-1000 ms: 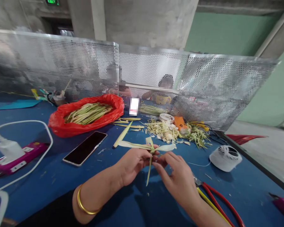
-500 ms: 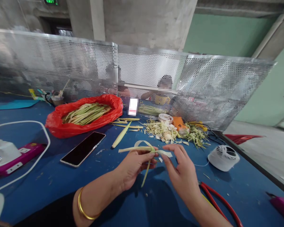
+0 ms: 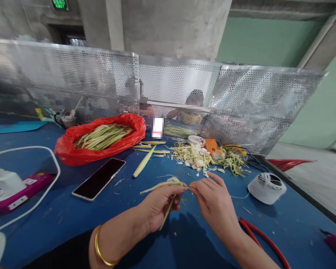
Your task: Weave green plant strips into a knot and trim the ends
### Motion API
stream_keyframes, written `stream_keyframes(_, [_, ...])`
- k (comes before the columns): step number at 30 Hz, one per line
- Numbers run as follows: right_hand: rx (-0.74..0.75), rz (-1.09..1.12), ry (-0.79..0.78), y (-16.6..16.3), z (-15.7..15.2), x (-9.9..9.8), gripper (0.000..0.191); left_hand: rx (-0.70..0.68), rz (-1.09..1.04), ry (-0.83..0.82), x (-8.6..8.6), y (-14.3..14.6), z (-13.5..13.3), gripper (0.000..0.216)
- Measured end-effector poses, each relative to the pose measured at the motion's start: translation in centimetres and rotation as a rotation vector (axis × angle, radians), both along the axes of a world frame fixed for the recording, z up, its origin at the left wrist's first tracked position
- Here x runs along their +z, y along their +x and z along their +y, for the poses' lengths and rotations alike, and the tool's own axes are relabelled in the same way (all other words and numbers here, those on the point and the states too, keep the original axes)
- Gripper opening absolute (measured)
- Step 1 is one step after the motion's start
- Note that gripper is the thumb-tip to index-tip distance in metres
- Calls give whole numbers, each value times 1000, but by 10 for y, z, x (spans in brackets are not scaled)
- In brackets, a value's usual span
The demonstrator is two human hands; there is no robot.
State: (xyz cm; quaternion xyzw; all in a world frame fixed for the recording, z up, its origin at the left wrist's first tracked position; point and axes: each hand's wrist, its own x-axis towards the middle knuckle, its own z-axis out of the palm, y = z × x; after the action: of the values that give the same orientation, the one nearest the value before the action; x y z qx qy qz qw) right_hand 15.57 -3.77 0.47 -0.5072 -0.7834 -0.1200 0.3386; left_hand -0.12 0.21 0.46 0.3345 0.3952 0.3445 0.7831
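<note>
My left hand [image 3: 158, 203], below a gold bangle, is closed around pale green leaf strips [image 3: 156, 186]. One strip sticks out to the left over the thumb side, and another hangs below the fingers. A small pale loop shows above the knuckles. Close by on the right, my right hand [image 3: 212, 198] is closed in a pinch, its fingertips on the strip end that comes out of my left hand. The crossing of the strips is mostly hidden by my fingers. Beyond my hands lies a single pale leaf roll [image 3: 144, 161] with a dark tip.
A red plastic bag [image 3: 64, 147] of leaf strips stands at left, behind a phone [image 3: 99, 179] and a purple power strip [image 3: 30, 190]. Leaf scraps [image 3: 194, 155] lie ahead, white twine [image 3: 266, 192] and red-handled pliers [image 3: 264, 239] at right. People sit behind a perforated metal screen [image 3: 168, 80].
My right hand has gone from spread fingers beside the strip to a pinch on its end. The strips have turned in my left hand, and the wide loop looks smaller.
</note>
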Motion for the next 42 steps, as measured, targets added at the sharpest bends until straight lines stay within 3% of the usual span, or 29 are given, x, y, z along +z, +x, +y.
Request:
stream_keyframes(4, [-37, -66, 48, 1, 1, -2, 22, 15, -11, -61, 2, -1, 1, 17])
stream_keyframes(9, [-41, 22, 29, 0, 2, -5, 23, -10, -32, 0, 3, -4, 5, 21])
stream_keyframes(13, [-18, 98, -4, -3, 1, -5, 22, 13, 131, 122, -1, -5, 8, 30])
stream_keyframes(17, [-35, 32, 26, -5, -1, -4, 19, 74, 256, 178, -3, -4, 9, 38])
stream_keyframes(21, [-33, -50, 29, -5, -1, -4, 21, -38, 253, 188, -5, -4, 10, 44])
stream_keyframes(25, [-13, -30, -4, -5, 1, -7, 19, -78, 214, 176, -7, -5, 10, 35])
stream_keyframes(27, [-53, 36, 38, -5, 0, -8, 14, -51, 173, 133, -6, -5, 9, 28])
stream_keyframes(30, [-137, 140, 225, -4, -5, -6, 16, 12, 58, 56, -2, -5, 8, 21])
stream_keyframes(32, [-73, 116, 299, -4, -9, -3, 7, 47, -15, 15, 2, -6, 8, 16])
stream_keyframes(34, [14, 31, 244, -5, -11, -2, 5, 57, -76, -30, 4, -6, 8, 13])
stream_keyframes(36, [8, -19, 118, -7, -9, -4, 7, 57, -117, -66, 6, -6, 7, 15])
stream_keyframes(39, [-49, 29, -41, -11, -2, -11, 13, 47, -134, -95, 8, -5, 6, 15])
stream_keyframes(42, [-5, 137, -118, -11, 1, -17, 17, -4, -142, -101, 7, -4, 5, 13])
